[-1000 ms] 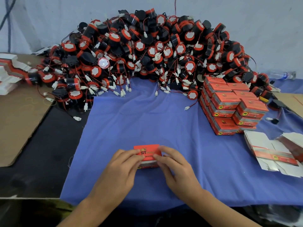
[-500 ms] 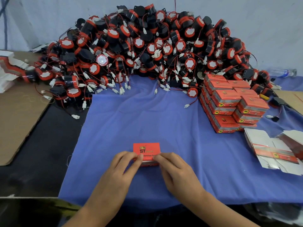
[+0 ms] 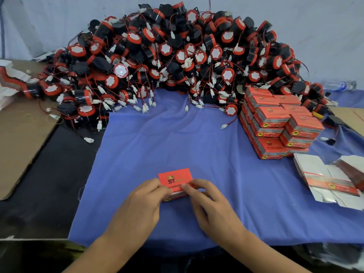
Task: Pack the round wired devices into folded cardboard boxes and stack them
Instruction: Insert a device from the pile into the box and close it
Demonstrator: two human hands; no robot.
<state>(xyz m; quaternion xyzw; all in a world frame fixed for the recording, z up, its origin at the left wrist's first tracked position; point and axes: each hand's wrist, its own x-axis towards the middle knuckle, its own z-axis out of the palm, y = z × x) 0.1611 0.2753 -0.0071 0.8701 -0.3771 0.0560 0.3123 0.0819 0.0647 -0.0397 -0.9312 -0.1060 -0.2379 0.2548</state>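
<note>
A small red cardboard box (image 3: 174, 177) with "ST" print lies on the blue cloth (image 3: 177, 138) near the front edge. My left hand (image 3: 141, 205) grips its left side and my right hand (image 3: 210, 203) grips its right side, fingertips meeting over the near edge of the lid. A big heap of round black-and-red wired devices (image 3: 177, 56) with white connectors fills the back of the table. A stack of closed red boxes (image 3: 275, 123) stands at the right.
Flat unfolded box blanks (image 3: 331, 182) lie at the right front. More blanks (image 3: 11, 77) and a brown cardboard sheet (image 3: 19, 134) are on the left. A plastic bottle (image 3: 340, 85) lies at the far right, by the wall.
Both hands stay on the red box; the fingers have slid nearer on it, so more of the printed lid shows.
</note>
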